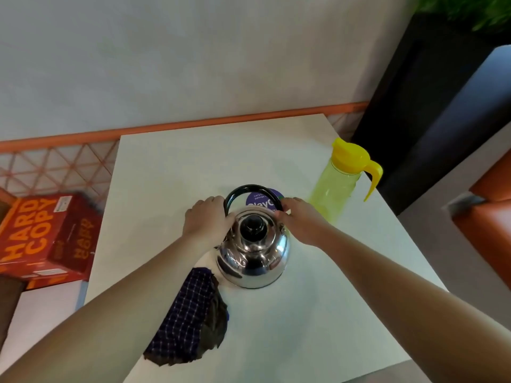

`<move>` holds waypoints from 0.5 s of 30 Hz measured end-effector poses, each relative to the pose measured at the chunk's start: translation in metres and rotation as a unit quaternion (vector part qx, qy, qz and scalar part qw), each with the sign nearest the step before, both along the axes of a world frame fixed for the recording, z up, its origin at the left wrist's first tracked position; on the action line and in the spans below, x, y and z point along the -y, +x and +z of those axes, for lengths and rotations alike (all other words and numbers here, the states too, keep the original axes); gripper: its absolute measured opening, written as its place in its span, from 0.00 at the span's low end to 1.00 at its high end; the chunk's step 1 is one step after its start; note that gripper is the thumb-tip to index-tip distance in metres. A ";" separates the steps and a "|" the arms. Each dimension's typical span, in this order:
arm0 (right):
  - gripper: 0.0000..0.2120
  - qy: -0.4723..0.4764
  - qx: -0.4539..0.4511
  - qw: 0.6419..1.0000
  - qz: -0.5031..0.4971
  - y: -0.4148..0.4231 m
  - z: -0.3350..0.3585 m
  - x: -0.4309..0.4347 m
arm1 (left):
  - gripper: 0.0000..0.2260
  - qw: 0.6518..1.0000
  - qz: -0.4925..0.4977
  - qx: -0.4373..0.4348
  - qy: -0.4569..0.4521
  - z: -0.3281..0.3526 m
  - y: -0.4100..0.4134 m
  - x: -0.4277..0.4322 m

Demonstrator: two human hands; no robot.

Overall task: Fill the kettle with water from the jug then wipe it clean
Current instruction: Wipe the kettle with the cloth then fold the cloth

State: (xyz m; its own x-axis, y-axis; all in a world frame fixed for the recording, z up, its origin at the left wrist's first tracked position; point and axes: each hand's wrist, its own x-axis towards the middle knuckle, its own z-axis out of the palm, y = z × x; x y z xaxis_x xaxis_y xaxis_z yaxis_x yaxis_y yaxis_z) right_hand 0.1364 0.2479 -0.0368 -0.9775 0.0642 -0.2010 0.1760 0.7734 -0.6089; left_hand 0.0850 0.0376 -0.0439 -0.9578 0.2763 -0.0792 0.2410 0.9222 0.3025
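both forearms reach over the checked cloth [188,316]. my left hand [207,219] and right hand [300,221] curl round the kettle [253,258], at its black handle's [249,187] ends. it stands mid-table [304,341], lid on, cloth just beside it, yellow jug [340,178] further back on my right.

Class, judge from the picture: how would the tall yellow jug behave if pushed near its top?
The jug is tall and narrow, so it would probably tip rather than slide. It stands near the table edge, so it might fall off. Its plastic-looking wall seems unlikely to shatter.
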 end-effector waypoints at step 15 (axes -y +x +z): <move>0.24 -0.096 -0.130 0.986 -0.040 0.009 -0.001 0.006 | 0.04 0.974 -0.059 -0.197 0.091 -0.013 0.007 0.006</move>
State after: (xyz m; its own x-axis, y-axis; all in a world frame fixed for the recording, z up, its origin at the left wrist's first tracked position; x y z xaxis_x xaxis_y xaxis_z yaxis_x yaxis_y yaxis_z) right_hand 0.1449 0.2423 -0.0380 -0.9909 0.1284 0.0393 0.0510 0.6301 -0.7748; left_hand 0.0919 0.0320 -0.0565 -0.8648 0.3616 0.3485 0.4724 0.8211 0.3203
